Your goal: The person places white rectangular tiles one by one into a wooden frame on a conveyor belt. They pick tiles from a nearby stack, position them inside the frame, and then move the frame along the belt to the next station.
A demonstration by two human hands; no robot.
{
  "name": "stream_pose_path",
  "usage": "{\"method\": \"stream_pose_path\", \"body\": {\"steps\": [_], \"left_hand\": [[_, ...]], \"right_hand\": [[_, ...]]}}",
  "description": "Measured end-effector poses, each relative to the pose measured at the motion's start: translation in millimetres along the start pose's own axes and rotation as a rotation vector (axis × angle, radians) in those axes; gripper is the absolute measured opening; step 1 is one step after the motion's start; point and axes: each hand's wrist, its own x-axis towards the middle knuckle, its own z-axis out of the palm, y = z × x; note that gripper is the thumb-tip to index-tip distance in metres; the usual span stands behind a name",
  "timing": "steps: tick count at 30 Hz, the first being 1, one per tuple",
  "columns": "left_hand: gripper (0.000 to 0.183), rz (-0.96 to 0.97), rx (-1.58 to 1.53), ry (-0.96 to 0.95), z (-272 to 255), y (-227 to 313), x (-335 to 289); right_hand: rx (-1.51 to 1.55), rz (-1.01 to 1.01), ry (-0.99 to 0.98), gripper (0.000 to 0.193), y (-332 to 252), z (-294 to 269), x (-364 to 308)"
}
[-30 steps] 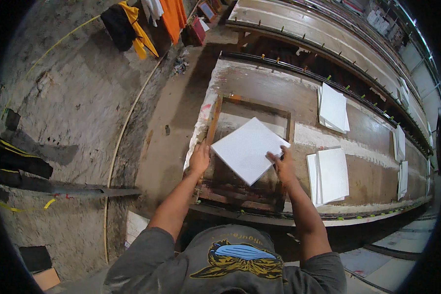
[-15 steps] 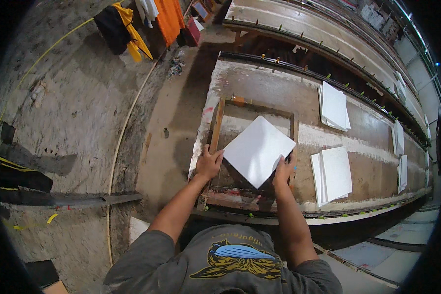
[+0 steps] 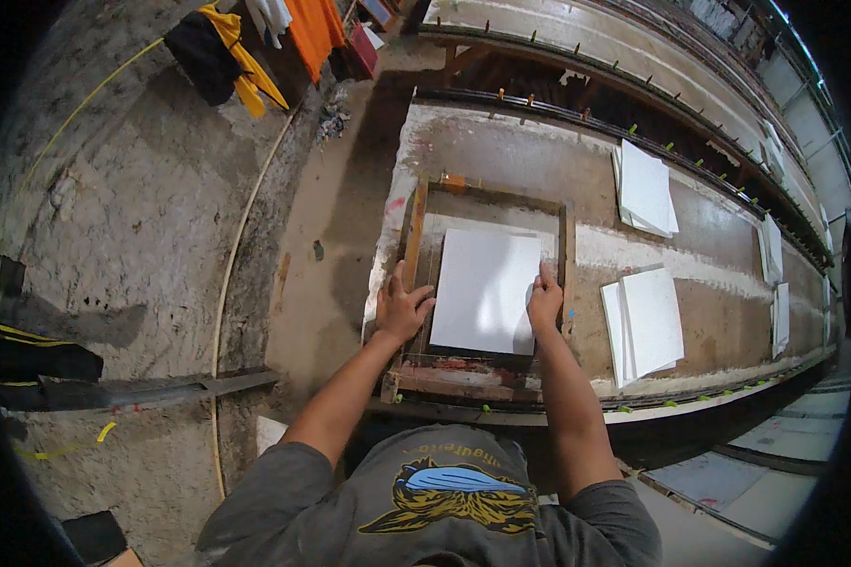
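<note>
Since 1 second ago, the white sheet [image 3: 485,291] has turned from a tilted diamond to lie square and flat inside the wooden frame [image 3: 414,248] on the long table [image 3: 501,156]. Both hands have come down to its side edges. Left hand [image 3: 402,307] rests with fingers spread at the sheet's left edge; right hand [image 3: 544,298] presses its right edge, grip flat and holding nothing. 2 stacks of white sheets [image 3: 645,321] lie to the right.

Rough concrete floor [image 3: 113,189] lay left of the workbench; orange and yellow garments [image 3: 284,38] hung beyond; white sheet stacks [image 3: 645,321] sat right.
</note>
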Motion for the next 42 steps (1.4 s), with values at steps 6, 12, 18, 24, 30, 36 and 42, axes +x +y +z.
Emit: {"method": "stream_pose_path", "body": {"steps": [6, 12, 18, 24, 30, 36, 42], "left_hand": [[0.038, 0.033, 0.038, -0.024, -3.7, -1.8, 0.1], [0.045, 0.057, 0.011, -0.037, -9.9, 0.6, 3.3], [0.047, 0.05, 0.013, -0.088, -12.2, 2.2, 3.3], [0.051, 0.001, 0.058, -0.163, -21.1, 9.4, 7.5], [0.053, 0.015, 0.077, -0.124, -13.8, 1.8, 4.5], [0.056, -0.007, 0.005, -0.074, -12.2, 5.9, 5.8], [0.061, -0.03, 0.023, -0.072, -6.5, 1.3, 6.1]], "right_hand": [[-0.144, 0.184, -0.092, 0.04, -39.3, 1.1, -18.0], [-0.169, 0.067, -0.078, 0.048, -29.8, 0.1, -25.1], [-0.074, -0.032, -0.007, 0.052, -25.8, 4.4, -31.3], [-0.424, -0.14, -0.035, 0.049, -15.8, 6.3, -36.7], [-0.676, -0.344, -0.215, 0.063, -58.9, -3.4, -51.8], [-0.429, -0.158, -0.242, 0.057, -35.3, 14.2, -47.6], [-0.335, -0.203, -0.251, 0.059, -17.9, 19.0, -43.6]]}}
